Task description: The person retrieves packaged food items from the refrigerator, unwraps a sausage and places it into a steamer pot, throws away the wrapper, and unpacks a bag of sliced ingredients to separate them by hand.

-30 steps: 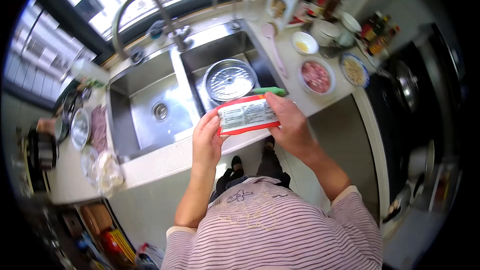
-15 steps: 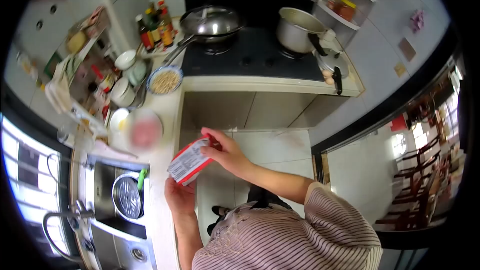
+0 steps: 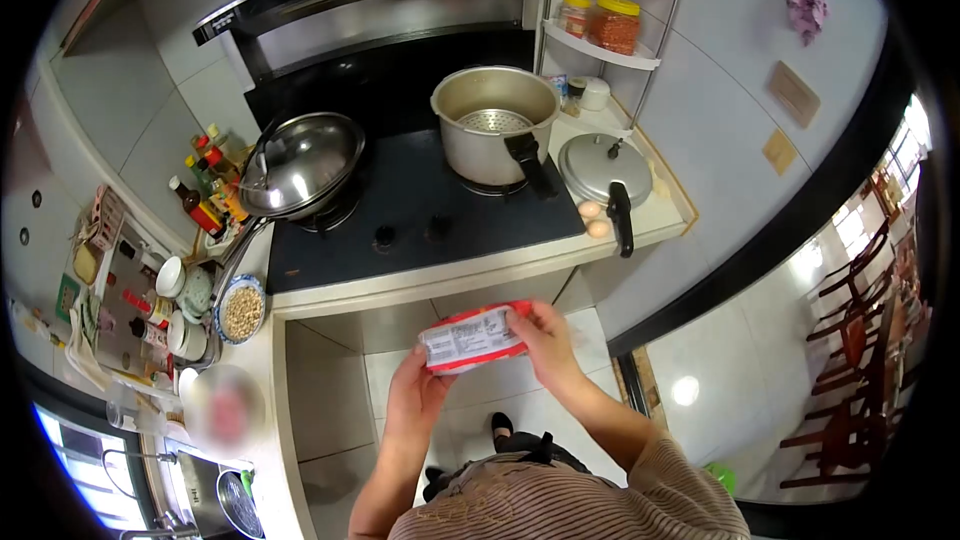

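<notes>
A red and white food packet [image 3: 470, 337] is held up in front of my body, its printed label side facing me. My left hand [image 3: 415, 392] grips its left end from below. At the right end, my right hand [image 3: 545, 342] is closed around the edge, with the thumb on the label. The packet hangs over the floor, in front of the counter's lower cabinets. What is inside it is hidden.
An open pressure cooker [image 3: 495, 125] and a lidded wok [image 3: 305, 170] stand on the black stove [image 3: 410, 225]. The cooker lid [image 3: 605, 172] and eggs [image 3: 595, 228] lie at right. Left are bottles [image 3: 210, 195], a bowl of beans [image 3: 241, 313], a blurred plate [image 3: 250, 410] and the sink [image 3: 200, 500].
The view has turned right toward the stove. The packet has moved from beside the left counter to in front of the stove cabinets and is now more level, still in both hands.
</notes>
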Tool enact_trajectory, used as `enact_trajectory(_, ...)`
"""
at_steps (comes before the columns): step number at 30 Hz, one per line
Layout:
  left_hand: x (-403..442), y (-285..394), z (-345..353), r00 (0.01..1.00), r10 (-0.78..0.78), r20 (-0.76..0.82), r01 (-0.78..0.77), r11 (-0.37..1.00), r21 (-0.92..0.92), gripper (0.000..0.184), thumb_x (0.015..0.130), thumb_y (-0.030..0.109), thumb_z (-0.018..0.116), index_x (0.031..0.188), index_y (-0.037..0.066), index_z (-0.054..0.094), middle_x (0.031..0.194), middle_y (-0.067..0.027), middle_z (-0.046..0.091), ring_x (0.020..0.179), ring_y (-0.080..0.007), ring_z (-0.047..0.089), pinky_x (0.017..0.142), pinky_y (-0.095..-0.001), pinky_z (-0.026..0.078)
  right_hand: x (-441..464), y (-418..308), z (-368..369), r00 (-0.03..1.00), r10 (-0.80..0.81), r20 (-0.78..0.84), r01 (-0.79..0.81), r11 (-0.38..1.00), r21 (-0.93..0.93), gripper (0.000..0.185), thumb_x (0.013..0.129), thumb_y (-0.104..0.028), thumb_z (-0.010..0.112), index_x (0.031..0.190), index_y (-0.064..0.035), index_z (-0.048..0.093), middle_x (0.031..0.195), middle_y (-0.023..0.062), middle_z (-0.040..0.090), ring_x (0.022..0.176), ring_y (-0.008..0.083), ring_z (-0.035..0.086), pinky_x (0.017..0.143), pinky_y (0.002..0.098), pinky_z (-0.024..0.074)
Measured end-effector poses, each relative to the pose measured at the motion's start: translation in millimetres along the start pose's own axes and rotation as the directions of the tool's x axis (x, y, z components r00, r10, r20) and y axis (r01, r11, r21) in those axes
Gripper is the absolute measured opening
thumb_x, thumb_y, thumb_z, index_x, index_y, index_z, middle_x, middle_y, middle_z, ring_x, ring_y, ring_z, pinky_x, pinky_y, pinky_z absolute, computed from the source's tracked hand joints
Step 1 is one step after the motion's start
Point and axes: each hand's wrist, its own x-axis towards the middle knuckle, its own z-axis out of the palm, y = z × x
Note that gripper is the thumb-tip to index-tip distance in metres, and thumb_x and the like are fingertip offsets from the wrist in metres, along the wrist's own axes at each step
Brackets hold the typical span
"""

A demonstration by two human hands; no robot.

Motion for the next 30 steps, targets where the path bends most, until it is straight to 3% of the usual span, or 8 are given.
enact_trajectory(2, 30, -3, 15, 0.999, 0.012, 0.046, -0.012, 1.000, 0.005, 0.040, 0.093, 0.022, 0.037, 0.126, -0.001, 0.042, 0.120, -0.0136, 0.054, 0.108, -0.0226, 0.055, 0.093, -0.0359, 0.046, 26, -30, -14, 0.973, -0.229, 0.013, 0.221, 0.921, -0.320, 0.013, 0.090, -0.014, 0.055, 0.090, -0.0016, 0.059, 0.082, 0.0047, 0.062, 0.068, 0.0095, 0.055, 0.058, 0.0244, 0.0430)
enact_trajectory(5, 72, 5, 61, 0.997, 0.018, 0.076, -0.019, 1.000, 0.015, 0.040, 0.094, 0.023, 0.037, 0.126, -0.001, 0.042, 0.119, -0.0134, 0.055, 0.107, -0.0218, 0.056, 0.090, -0.0341, 0.048, 69, -68, -23, 0.918, -0.395, -0.020, 0.335, 0.803, -0.492, 0.009, 0.087, -0.008, 0.056, 0.085, 0.0004, 0.058, 0.075, 0.0078, 0.060, 0.063, 0.0135, 0.055, 0.059, 0.0261, 0.0426)
enact_trajectory(8, 120, 16, 86, 0.991, -0.005, 0.131, 0.008, 1.000, -0.024, 0.039, 0.095, 0.023, 0.035, 0.126, 0.000, 0.041, 0.120, -0.0134, 0.055, 0.107, -0.0225, 0.056, 0.089, -0.0338, 0.049, 117, -100, -27, 0.711, -0.698, 0.085, 0.585, 0.520, -0.622, 0.006, 0.083, -0.003, 0.058, 0.085, 0.0022, 0.059, 0.071, 0.0115, 0.057, 0.062, 0.0208, 0.056, 0.059, 0.0291, 0.0435)
enact_trajectory(10, 149, 27, 109, 0.984, -0.017, 0.179, 0.023, 0.999, -0.031, 0.038, 0.095, 0.022, 0.034, 0.125, 0.000, 0.042, 0.120, -0.0136, 0.055, 0.109, -0.0229, 0.056, 0.089, -0.0343, 0.050, 145, -119, -27, 0.662, -0.743, 0.099, 0.607, 0.454, -0.652, 0.005, 0.081, 0.000, 0.058, 0.085, 0.0034, 0.060, 0.071, 0.0140, 0.056, 0.062, 0.0267, 0.056, 0.058, 0.0311, 0.0440)
enact_trajectory(17, 250, 60, 134, 0.955, -0.038, 0.294, 0.073, 0.991, -0.109, 0.035, 0.094, 0.021, 0.042, 0.119, -0.004, 0.046, 0.115, -0.0149, 0.054, 0.106, -0.0243, 0.056, 0.090, -0.0405, 0.050, 246, -164, -27, 0.459, -0.860, 0.224, 0.673, 0.172, -0.719, 0.010, 0.086, -0.009, 0.058, 0.086, 0.0009, 0.059, 0.072, 0.0158, 0.060, 0.064, 0.0269, 0.061, 0.057, 0.0322, 0.0455)
enact_trajectory(20, 290, 73, 141, 0.955, -0.063, 0.289, 0.097, 0.990, -0.103, 0.036, 0.093, 0.022, 0.045, 0.120, -0.001, 0.044, 0.115, -0.0142, 0.053, 0.105, -0.0251, 0.056, 0.089, -0.0436, 0.050, 279, -176, -19, 0.596, -0.790, 0.145, 0.591, 0.309, -0.745, 0.013, 0.089, -0.012, 0.055, 0.086, 0.0002, 0.056, 0.066, 0.0159, 0.058, 0.059, 0.0275, 0.060, 0.055, 0.0328, 0.0453)
enact_trajectory(25, 350, 84, 152, 0.963, -0.099, 0.252, 0.107, 0.994, -0.019, 0.037, 0.091, 0.024, 0.052, 0.120, 0.002, 0.046, 0.116, -0.0146, 0.053, 0.105, -0.0245, 0.056, 0.085, -0.0436, 0.053, 344, -168, -25, 0.617, -0.787, 0.003, 0.543, 0.423, -0.726, 0.024, 0.090, -0.025, 0.055, 0.086, -0.0017, 0.056, 0.062, 0.0140, 0.059, 0.057, 0.0241, 0.060, 0.055, 0.0345, 0.0444)
enact_trajectory(30, 388, 87, 157, 0.979, -0.042, 0.199, 0.035, 0.999, 0.036, 0.032, 0.087, 0.024, 0.059, 0.110, 0.002, 0.054, 0.100, -0.0094, 0.060, 0.091, -0.0187, 0.061, 0.077, -0.0357, 0.056, 383, -166, -40, 0.619, -0.782, -0.081, 0.572, 0.518, -0.636, 0.023, 0.090, -0.024, 0.054, 0.087, -0.0015, 0.057, 0.068, 0.0124, 0.060, 0.061, 0.0181, 0.057, 0.058, 0.0314, 0.0444)
